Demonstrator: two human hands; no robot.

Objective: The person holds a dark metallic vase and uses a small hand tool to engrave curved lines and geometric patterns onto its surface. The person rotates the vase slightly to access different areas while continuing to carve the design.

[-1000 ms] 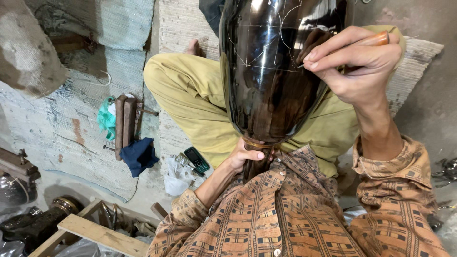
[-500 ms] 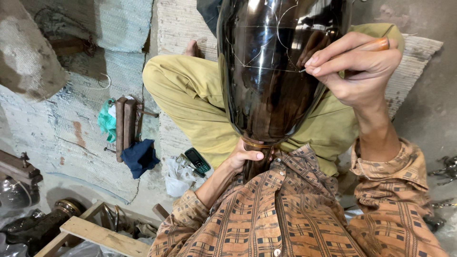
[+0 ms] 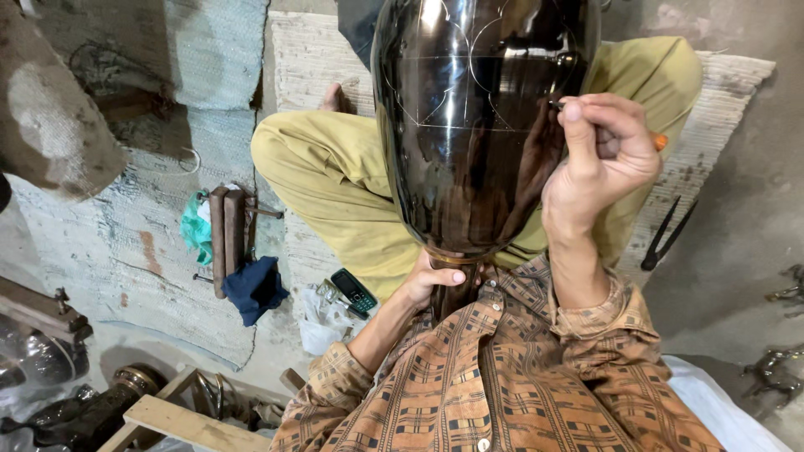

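Note:
A large glossy black vase stands upside down in front of me, its narrow neck pointing at my chest. Thin scratched lines form arches and a grid on its belly. My left hand grips the neck just under the body. My right hand pinches a small pointed tool with an orange end, its tip touching the vase's right side. My crossed legs in olive trousers lie behind the vase on a woven mat.
On the floor at left lie wooden-handled tools, a dark blue cloth, a green rag and a small mobile phone. Black dividers rest at right. Wooden strips and dark metal pieces sit lower left.
My right hand has moved down and turned, from the vase's upper right to its right flank. The vase has shifted slightly left in view. My left hand still holds the neck.

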